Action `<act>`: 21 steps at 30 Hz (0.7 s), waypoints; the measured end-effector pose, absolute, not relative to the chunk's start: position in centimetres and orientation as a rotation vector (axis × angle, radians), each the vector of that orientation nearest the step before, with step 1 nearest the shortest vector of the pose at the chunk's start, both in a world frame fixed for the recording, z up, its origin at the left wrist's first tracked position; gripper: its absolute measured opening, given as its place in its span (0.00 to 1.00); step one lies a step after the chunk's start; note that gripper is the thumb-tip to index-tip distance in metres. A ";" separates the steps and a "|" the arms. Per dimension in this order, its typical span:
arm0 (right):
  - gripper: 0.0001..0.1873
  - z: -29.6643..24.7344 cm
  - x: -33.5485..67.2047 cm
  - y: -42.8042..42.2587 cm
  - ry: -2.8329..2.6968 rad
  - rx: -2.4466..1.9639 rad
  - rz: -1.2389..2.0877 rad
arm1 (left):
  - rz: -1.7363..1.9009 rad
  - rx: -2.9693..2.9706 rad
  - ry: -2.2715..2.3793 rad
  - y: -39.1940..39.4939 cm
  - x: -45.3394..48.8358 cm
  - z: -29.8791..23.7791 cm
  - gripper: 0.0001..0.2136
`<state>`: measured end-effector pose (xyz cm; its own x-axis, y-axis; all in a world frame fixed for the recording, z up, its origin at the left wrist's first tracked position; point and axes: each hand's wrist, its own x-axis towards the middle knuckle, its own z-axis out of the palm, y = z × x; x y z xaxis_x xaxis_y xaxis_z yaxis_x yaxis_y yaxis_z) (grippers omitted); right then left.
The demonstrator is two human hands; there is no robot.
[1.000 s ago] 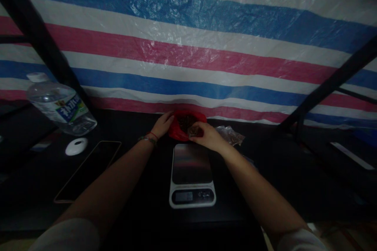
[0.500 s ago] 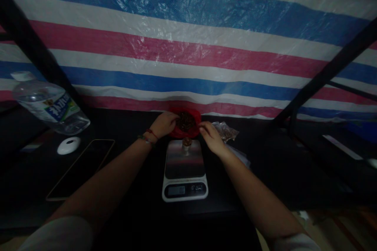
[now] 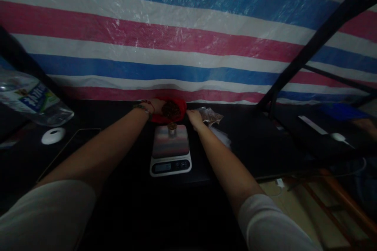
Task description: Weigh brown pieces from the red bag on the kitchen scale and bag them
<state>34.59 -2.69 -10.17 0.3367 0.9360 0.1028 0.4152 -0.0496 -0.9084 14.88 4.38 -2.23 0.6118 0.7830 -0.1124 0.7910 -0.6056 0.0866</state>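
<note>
Bag of thin red plastic, soft-sided and crumpled, mouth open upward; position: on the black tabletop, behind the scale and close to the striped sheet. Contents: dark brown loose pieces, too dim to identify singly.

Left hand, bare, with a red cord and a beaded bracelet at the wrist: at the bag's left side, overlapping the red plastic; fingertips dark against the contents, so whether they are closed on anything cannot be told.

Right hand, bare: just beside the bag's right edge, fingers together and pointing toward it; whether they pinch the plastic cannot be told.

Digital scale with white body and shiny metal platform: in front of the bag; display digits too faint to read.

Small round metallic cup, upright, brown matter at its top: on the platform's rear part, clear of both hands.

Clear plastic packets with brownish contents: just right of the right hand.

Sheet of red, white and blue striped plastic: hung behind everything.
</note>
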 end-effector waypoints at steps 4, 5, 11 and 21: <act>0.19 -10.4 34.6 -2.4 -1.213 -1.629 0.588 | -0.215 2.774 1.224 5.3 14.3 -2.5 0.21; 0.20 -10.5 34.6 -2.5 -1.223 -1.614 0.565 | -0.238 2.782 1.209 5.5 14.2 -2.6 0.21; 0.22 -10.5 34.6 -2.9 -1.302 -1.514 0.492 | -0.282 2.779 1.255 5.9 13.8 -3.2 0.24; 0.22 -9.9 34.4 -2.5 -1.353 -1.486 0.449 | -0.348 2.850 1.246 7.1 15.2 -2.7 0.12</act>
